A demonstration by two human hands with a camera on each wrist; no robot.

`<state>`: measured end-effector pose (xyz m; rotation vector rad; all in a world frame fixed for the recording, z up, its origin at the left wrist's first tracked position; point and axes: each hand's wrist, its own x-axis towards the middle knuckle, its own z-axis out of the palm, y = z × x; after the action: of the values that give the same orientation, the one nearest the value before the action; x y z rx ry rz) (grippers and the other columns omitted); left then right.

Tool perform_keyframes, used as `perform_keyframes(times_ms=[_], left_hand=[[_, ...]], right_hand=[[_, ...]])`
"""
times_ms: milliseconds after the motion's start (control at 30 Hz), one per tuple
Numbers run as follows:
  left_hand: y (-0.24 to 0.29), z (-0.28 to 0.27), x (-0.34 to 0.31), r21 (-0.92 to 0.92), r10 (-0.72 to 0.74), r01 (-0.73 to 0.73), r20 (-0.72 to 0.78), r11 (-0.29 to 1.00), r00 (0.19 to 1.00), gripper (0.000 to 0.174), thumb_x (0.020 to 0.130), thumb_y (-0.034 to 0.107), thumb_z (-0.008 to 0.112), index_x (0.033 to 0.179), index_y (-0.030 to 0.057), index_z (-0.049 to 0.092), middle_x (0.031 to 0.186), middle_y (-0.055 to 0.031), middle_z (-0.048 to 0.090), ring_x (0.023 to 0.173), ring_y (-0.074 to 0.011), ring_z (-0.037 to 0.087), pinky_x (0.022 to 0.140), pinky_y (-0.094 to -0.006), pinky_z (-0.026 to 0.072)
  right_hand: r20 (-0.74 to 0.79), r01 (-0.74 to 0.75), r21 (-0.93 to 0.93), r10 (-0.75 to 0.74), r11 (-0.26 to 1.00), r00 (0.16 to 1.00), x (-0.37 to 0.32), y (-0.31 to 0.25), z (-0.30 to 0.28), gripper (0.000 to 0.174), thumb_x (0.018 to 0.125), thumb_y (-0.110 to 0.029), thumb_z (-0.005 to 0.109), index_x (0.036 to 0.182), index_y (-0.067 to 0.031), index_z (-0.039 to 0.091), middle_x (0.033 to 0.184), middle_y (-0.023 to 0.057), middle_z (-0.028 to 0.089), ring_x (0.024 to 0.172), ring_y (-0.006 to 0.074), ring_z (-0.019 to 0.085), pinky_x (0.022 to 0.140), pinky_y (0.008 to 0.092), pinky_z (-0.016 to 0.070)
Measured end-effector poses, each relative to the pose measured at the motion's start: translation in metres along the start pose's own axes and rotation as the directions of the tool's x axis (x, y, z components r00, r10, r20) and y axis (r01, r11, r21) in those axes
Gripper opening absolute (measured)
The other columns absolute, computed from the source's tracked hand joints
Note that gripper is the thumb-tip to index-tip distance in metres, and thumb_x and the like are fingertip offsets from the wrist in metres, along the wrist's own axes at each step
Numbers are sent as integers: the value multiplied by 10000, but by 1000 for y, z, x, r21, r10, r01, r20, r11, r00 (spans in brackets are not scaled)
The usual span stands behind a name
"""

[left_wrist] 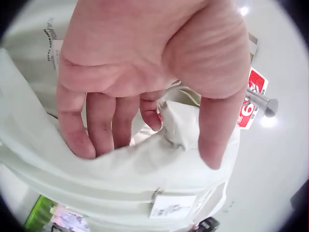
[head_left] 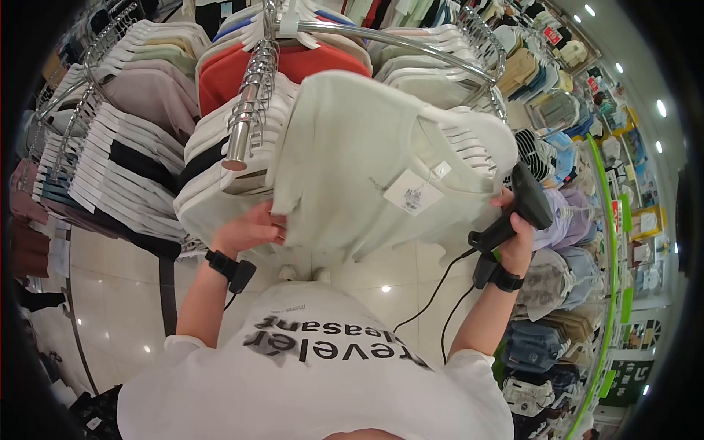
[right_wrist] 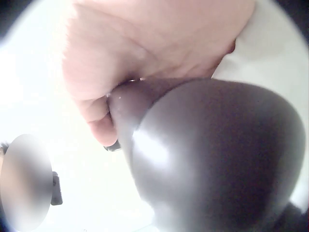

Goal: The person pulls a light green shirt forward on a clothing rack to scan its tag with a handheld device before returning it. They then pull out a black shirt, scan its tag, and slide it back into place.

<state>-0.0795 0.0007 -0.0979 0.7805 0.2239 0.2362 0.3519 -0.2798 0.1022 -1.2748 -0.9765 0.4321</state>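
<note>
A pale grey-green T-shirt [head_left: 345,147] on a white hanger is spread at an angle before the person, with a white price tag [head_left: 414,192] hanging at its neckline. At its left edge is the left hand [head_left: 253,229]; in the left wrist view the fingers [left_wrist: 99,123] reach down behind a fold of pale cloth, the thumb apart from them. The right hand [head_left: 519,238] grips a black barcode scanner [head_left: 529,202] by its handle, fingertips beside the shirt's right edge. In the right wrist view, the scanner's dark rounded head [right_wrist: 222,154] hides much of that hand's work.
A chrome rail [head_left: 242,132] of hung shirts stands just ahead, its end pointing towards the person. Striped shirts [head_left: 121,176] hang at left, and more clothes [head_left: 565,220] line the right. The scanner's black cable [head_left: 433,293] loops down past the person's body above the tiled floor.
</note>
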Motion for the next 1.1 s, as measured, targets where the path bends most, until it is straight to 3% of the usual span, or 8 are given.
perform_keyframes(times_ms=[67, 233, 300, 400, 600, 800, 933, 1100], left_hand=[[-1, 17, 14, 211, -102, 98, 11, 973, 995, 713, 880, 138, 790, 1481, 74, 412, 1317, -61, 616, 991, -151, 666, 867, -292, 519], [-19, 24, 49, 396, -134, 205, -198, 895, 971, 609, 886, 160, 785, 1404, 40, 488, 1231, -96, 653, 971, -157, 652, 887, -296, 525], [-22, 33, 59, 502, 115, 22, -241, 865, 964, 630, 867, 217, 815, 1394, 37, 522, 1248, -83, 644, 1029, -176, 633, 923, -324, 522], [-18, 45, 74, 692, 225, 61, -314, 719, 922, 690, 884, 193, 784, 1471, 24, 462, 1370, -129, 580, 1162, -224, 594, 985, -350, 510], [-14, 60, 86, 639, 146, 217, -465, 738, 873, 964, 813, 368, 868, 1546, 24, 343, 1559, -177, 414, 1372, -329, 488, 1095, -413, 446], [-24, 54, 98, 741, 282, 2, -259, 672, 924, 986, 755, 383, 914, 1532, 86, 385, 1527, -130, 454, 1466, -299, 370, 1200, -435, 300], [-20, 72, 99, 745, 400, -141, -180, 652, 899, 953, 743, 362, 926, 1503, 70, 431, 1484, -129, 516, 1412, -261, 454, 1159, -401, 368], [-3, 92, 83, 692, 44, 148, -251, 706, 967, 720, 873, 404, 819, 1432, 42, 545, 1310, -87, 659, 1203, -201, 610, 1032, -332, 479]], right_hand=[[-15, 9, 11, -9, 1000, 1000, -1, -7, 5, 572, 781, -316, 742, 1250, -3, 647, 1034, 179, 735, 1111, 289, 653, 1197, 494, 310], [1, 57, -18, -57, 998, 998, -1, -22, 12, 614, 793, -378, 744, 1265, 1, 643, 1057, 164, 738, 1276, 304, 565, 1188, 487, 294], [21, 55, -36, -54, 998, 998, 0, -21, 8, 626, 793, -385, 745, 1274, 2, 640, 1060, 164, 739, 1286, 308, 558, 1185, 486, 297], [51, 82, -98, -77, 992, 996, -2, -24, 4, 650, 793, -395, 747, 1292, 4, 631, 1067, 166, 740, 1299, 314, 551, 1185, 491, 296], [74, 156, -157, -146, 975, 986, -10, -39, 2, 665, 771, -422, 755, 1264, 8, 640, 1057, 161, 745, 1267, 313, 567, 1193, 518, 280], [87, 147, -164, -134, 976, 987, -17, -58, 3, 727, 745, -502, 756, 1244, 13, 641, 985, 158, 734, 1214, 336, 560, 1144, 498, 298], [35, 193, -112, -190, 975, 981, -20, -52, -7, 658, 748, -514, 731, 1075, 54, 675, 1046, 186, 692, 1208, 374, 557, 1111, 491, 316], [47, 196, -90, -192, 977, 980, -13, -52, 3, 683, 782, -462, 734, 1219, 50, 619, 1014, 170, 699, 1180, 356, 578, 1112, 501, 323]])
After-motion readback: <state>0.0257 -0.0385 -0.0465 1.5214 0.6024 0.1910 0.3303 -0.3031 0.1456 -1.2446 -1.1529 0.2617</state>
